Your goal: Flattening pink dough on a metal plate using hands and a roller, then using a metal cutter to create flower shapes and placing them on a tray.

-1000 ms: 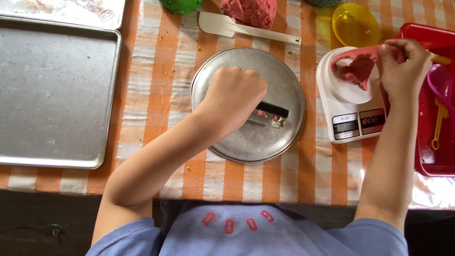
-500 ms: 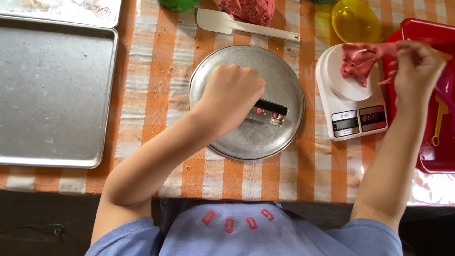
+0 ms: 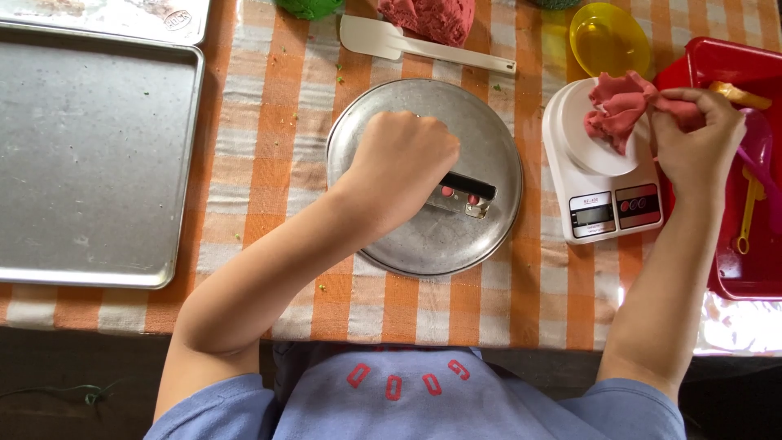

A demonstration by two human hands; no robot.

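Observation:
My left hand (image 3: 405, 167) is closed around a metal tool with a black handle (image 3: 464, 195), resting on an upturned round metal plate (image 3: 489, 138). My right hand (image 3: 699, 147) pinches a strip of pink dough (image 3: 617, 107). The dough lies crumpled on the round platform of a white kitchen scale (image 3: 599, 171), and its end stretches to my fingers over the edge of a red tray (image 3: 737, 269).
A large metal baking tray (image 3: 90, 155) lies at the left on the orange checked cloth. A white spatula (image 3: 423, 47), a lump of pink dough (image 3: 432, 16), green dough (image 3: 308, 6) and a yellow bowl (image 3: 609, 41) sit at the far side. Plastic tools lie in the red tray.
My right hand has moved slightly down and right, pulling the pink dough strip off the scale toward the red tray. My left hand has stayed on the tool.

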